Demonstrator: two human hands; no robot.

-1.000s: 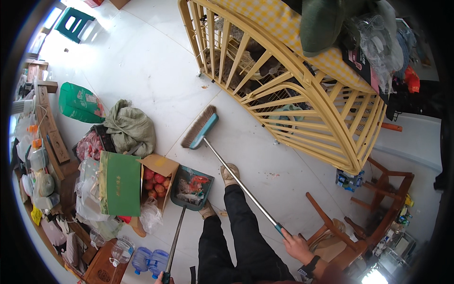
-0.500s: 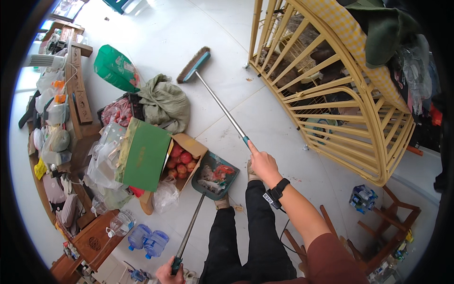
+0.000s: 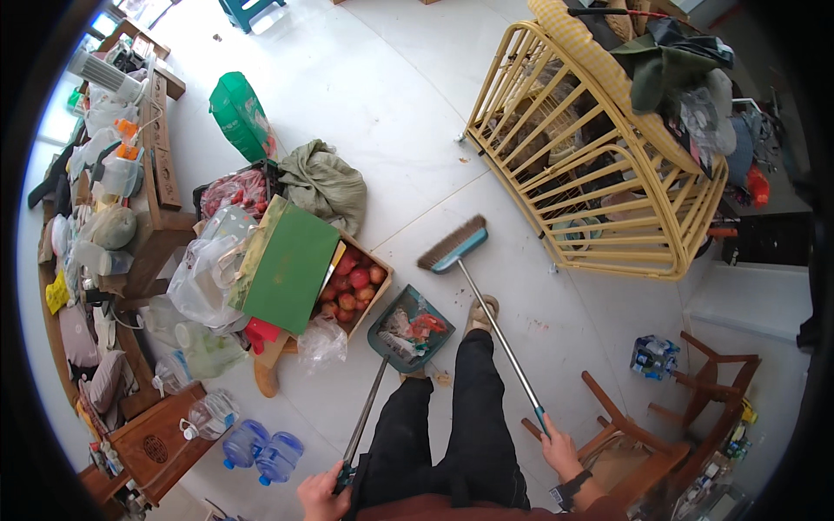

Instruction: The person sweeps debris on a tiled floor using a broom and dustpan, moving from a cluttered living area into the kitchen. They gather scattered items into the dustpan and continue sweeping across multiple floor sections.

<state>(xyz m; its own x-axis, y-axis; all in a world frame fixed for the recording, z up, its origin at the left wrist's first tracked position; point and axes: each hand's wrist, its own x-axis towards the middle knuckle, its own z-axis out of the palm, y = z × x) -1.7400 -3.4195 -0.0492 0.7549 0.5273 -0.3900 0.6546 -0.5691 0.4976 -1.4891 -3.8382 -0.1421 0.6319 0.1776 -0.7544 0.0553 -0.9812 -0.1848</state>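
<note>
My right hand is closed around the upper handle of a broom with a blue head and brown bristles. The broom head rests on the white floor, just beyond my right foot and apart from the dustpan. At the lower left, my left hand grips the handle of a dark green dustpan. Its pan lies in front of my left foot and holds crumpled plastic, grey scraps and a red piece. Close by its left side stands an open cardboard box of red apples with a green lid.
A yellow slatted crib stands at the right. Wooden chairs are at lower right. Blue water jugs, a green-grey sack and a green bag are left. Small crumbs dot the floor right of my foot.
My right hand has drawn back toward my body, bringing the broom head nearer to the dustpan. My left hand still holds the dustpan handle. The view has also shifted.
</note>
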